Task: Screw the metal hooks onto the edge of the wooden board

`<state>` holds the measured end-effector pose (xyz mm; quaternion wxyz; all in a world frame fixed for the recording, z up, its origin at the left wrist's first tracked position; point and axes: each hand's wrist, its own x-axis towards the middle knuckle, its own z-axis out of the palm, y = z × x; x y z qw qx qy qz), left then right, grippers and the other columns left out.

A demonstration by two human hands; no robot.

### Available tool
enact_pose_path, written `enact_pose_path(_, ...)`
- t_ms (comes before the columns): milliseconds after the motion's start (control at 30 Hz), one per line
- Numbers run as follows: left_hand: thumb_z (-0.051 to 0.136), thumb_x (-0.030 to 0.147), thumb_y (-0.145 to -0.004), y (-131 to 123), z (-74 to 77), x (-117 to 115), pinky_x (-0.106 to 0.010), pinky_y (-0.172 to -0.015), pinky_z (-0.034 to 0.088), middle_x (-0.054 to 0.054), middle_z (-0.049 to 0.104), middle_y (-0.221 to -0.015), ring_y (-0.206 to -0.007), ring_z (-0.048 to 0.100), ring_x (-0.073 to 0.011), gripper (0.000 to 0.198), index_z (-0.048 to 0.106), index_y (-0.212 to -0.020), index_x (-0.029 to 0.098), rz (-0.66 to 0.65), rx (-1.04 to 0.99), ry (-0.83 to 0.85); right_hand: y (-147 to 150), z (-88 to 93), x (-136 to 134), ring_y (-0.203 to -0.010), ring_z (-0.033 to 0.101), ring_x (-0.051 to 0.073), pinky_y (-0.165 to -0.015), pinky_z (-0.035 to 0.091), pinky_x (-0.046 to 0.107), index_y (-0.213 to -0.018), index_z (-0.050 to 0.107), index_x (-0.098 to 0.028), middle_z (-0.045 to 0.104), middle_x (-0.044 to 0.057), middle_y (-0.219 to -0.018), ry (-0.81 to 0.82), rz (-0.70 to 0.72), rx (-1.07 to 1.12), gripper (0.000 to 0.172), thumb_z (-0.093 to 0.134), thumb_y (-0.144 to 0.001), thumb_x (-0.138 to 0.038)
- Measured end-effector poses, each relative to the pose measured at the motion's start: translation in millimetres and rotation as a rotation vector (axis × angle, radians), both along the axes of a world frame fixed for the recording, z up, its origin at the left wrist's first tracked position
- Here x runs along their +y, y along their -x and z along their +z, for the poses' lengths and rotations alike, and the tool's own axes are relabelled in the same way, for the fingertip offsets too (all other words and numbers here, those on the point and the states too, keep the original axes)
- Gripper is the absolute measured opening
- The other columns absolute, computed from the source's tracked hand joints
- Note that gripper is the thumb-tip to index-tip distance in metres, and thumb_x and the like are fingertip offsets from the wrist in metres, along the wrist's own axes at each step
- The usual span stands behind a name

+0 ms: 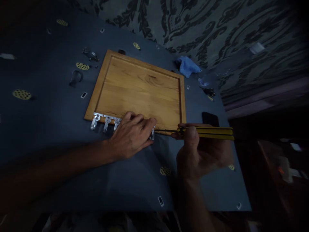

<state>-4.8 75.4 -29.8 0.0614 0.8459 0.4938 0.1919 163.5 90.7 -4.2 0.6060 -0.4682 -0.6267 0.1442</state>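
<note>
A wooden panel with a routed border lies flat on a blue table. Along its near edge sits a metal hook rail with several silver hooks. My left hand lies on the rail's right part, fingers curled and pressing down on it. My right hand grips a yellow-and-black screwdriver held level, its thin shaft pointing left to the rail's right end by my left fingertips.
A blue cloth lies beyond the panel's far right corner, small dark parts near it. A black phone-like object rests right of the panel. Yellow perforated discs and metal fittings dot the table's left side. A patterned carpet lies beyond.
</note>
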Motion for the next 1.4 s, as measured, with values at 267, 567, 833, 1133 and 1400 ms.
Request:
enact_pose_path(267, 0.071, 0.035, -0.098, 0, 3.0, 0, -0.041, -0.093, 0.037, -0.011, 0.075, -0.119, -0.107, 0.065, -0.0275, 0.042, 0.051, -0.128, 0.013, -0.005, -0.002, 0.025, -6, -6.2, -2, -0.065, 0.071, 0.017, -0.058, 0.059, 0.032, -0.089, 0.074, -0.023, 0.074, 0.000, -0.080, 0.092, -0.035, -0.096, 0.011, 0.078, -0.090, -0.033)
enact_pose_path(567, 0.068, 0.035, -0.099, 0, 3.1, 0, -0.040, -0.094, 0.036, -0.010, 0.075, -0.118, -0.108, 0.064, -0.0272, 0.040, 0.050, -0.128, 0.015, -0.001, -0.011, 0.042, -8, 2.0, 0, -0.073, 0.075, 0.018, -0.064, 0.063, 0.032, -0.092, 0.076, -0.024, 0.076, 0.001, -0.085, 0.151, 0.138, -0.053, 0.009, 0.080, -0.088, -0.031)
enact_pose_path(833, 0.069, 0.036, -0.099, 1, 4.5, 1, -0.040, -0.094, 0.036, -0.011, 0.075, -0.118, -0.107, 0.065, -0.0273, 0.039, 0.051, -0.126, 0.014, -0.008, -0.005, 0.045, -24, 7.9, 3, -0.084, 0.078, 0.020, -0.072, 0.066, 0.036, -0.104, 0.080, -0.027, 0.081, 0.001, -0.099, 0.239, 0.287, -0.088, 0.013, 0.077, -0.091, -0.031)
enact_pose_path(1133, 0.068, 0.033, -0.099, 0, 3.6, 1, -0.041, -0.093, 0.037, -0.010, 0.076, -0.114, -0.107, 0.065, -0.0275, 0.038, 0.050, -0.127, 0.014, -0.002, -0.001, 0.047, -11, -3.0, -3, -0.061, 0.067, 0.016, -0.054, 0.052, 0.031, -0.082, 0.072, -0.026, 0.071, -0.003, -0.075, 0.108, -0.013, -0.188, 0.016, 0.086, -0.081, -0.033)
enact_pose_path(1400, 0.069, 0.031, -0.098, 1, 1.5, 1, -0.041, -0.093, 0.037, -0.011, 0.075, -0.118, -0.106, 0.065, -0.0271, 0.044, 0.048, -0.132, 0.012, -0.018, -0.013, 0.017, 5, 0.3, -3, -0.058, 0.062, 0.015, -0.052, 0.052, 0.032, -0.081, 0.069, -0.023, 0.066, -0.001, -0.073, -0.107, -0.077, 0.008, 0.018, 0.078, -0.089, -0.036)
